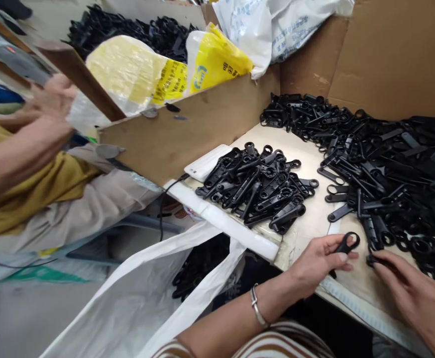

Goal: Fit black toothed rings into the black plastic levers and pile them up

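Observation:
My left hand [320,261] rests on the near edge of the work surface [314,223], fingers pinched on one black plastic part with a ring end [347,242]. My right hand [411,288] lies just to its right, fingertips closed on another black part [374,259] at the edge of the big heap of black parts [389,164]. A smaller pile of the same black parts [258,186] sits to the left of my hands. A metal bangle [255,304] is on my left wrist.
A white plastic bag [154,293] hangs open below the table edge with black parts inside. Cardboard walls [381,54] ring the table. Yellow and white bags [210,59] lie behind. Another person's arm in a mustard sleeve [23,164] is at left. A white phone [204,161] lies by the small pile.

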Tool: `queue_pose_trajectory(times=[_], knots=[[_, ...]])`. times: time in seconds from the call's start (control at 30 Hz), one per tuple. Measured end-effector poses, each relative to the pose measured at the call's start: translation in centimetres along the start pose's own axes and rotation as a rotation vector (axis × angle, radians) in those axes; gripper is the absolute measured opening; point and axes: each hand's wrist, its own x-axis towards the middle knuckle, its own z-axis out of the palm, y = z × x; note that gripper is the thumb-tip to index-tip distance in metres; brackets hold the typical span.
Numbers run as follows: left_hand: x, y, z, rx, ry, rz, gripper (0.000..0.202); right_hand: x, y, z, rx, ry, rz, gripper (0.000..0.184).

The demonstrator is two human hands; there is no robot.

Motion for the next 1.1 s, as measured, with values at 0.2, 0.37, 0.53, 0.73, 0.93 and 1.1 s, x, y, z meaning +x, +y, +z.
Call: queue_pose_trajectory(times=[0.2, 0.37, 0.53, 0.73, 0.93, 1.1], knots=[[-0.7, 0.3, -0.3, 0.006, 0.064, 0.003, 0.044, 1.4, -2.1, 1.6, -0.021, -0.141, 0.032, 0.027], [-0.7, 0.1, -0.3, -0.027, 0.083, -0.035, 0.045, 1.9, -3.0, 0.3, -0.046, -0.29, -0.045, 0.025], [-0.5, -0.1, 0.0, 0.02, 0.077, -0.003, 0.042, 2.5, -3.4, -0.5, -0.115, -0.325, -0.104, 0.02], [-0.5, 0.3, 0.3, 0.113, 0.025, 0.053, 0.04, 2.7, -5.2, 0.6, 0.165, 0.026, -0.039, 0.018], [-0.6, 0.4, 0.7, 0.144, -0.065, 0.074, 0.044, 2.5, -6.4, 2.9, 0.147, 0.164, -0.05, 0.016], [-1.0, 0.4, 0.3, 0.359, -0.082, 0.144, 0.047, 2.4, -6.5, 2.7, 0.099, 0.156, -0.069, 0.017]])
